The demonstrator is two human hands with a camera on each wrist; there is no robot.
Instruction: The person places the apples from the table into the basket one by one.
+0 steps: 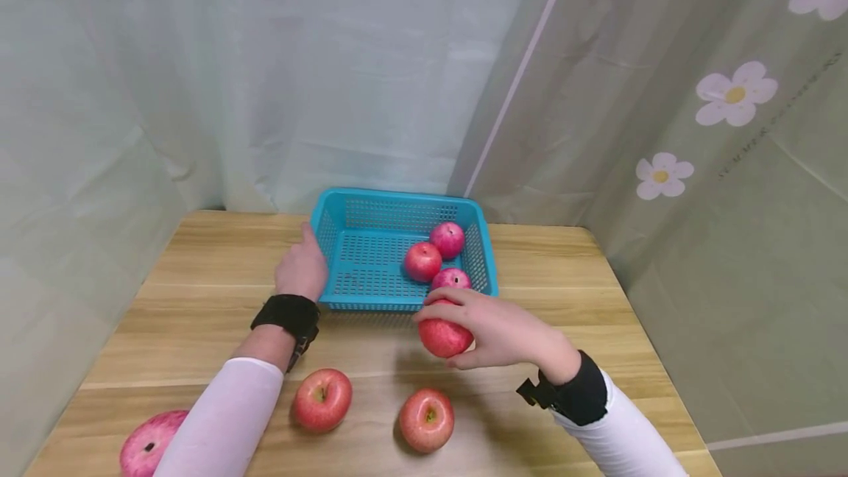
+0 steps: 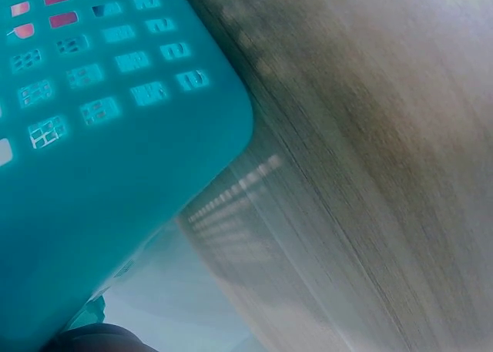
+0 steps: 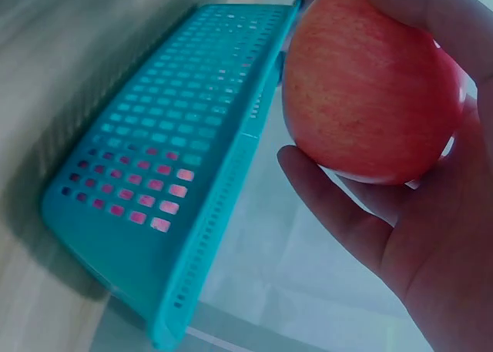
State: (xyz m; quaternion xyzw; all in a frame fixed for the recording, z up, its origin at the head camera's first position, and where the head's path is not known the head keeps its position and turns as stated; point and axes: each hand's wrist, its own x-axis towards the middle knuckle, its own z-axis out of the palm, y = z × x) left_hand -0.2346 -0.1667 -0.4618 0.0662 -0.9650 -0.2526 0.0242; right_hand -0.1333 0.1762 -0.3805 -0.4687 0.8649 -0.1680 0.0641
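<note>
My right hand (image 1: pixel 500 326) holds a red apple (image 1: pixel 445 330) between fingers and thumb, raised just in front of the basket's near right corner. In the right wrist view this apple (image 3: pixel 373 90) fills the grasp. At the left rim of the blue plastic basket (image 1: pixel 374 305), my left hand (image 1: pixel 301 267) grips the side, most of its fingers hidden from the head view. Inside the basket's right part lie a red apple (image 1: pixel 422 261) and two pinker apples, one at the back (image 1: pixel 447 239) and one in front (image 1: pixel 452 278).
Two apples, one left (image 1: pixel 322 400) and one right (image 1: pixel 427 420), lie on the wooden table (image 1: pixel 371 359) nearer the body. A pink apple (image 1: pixel 151 444) is partly covered by the left sleeve (image 1: pixel 221 418). Curtains (image 1: pixel 371 79) hang behind the table and at both sides.
</note>
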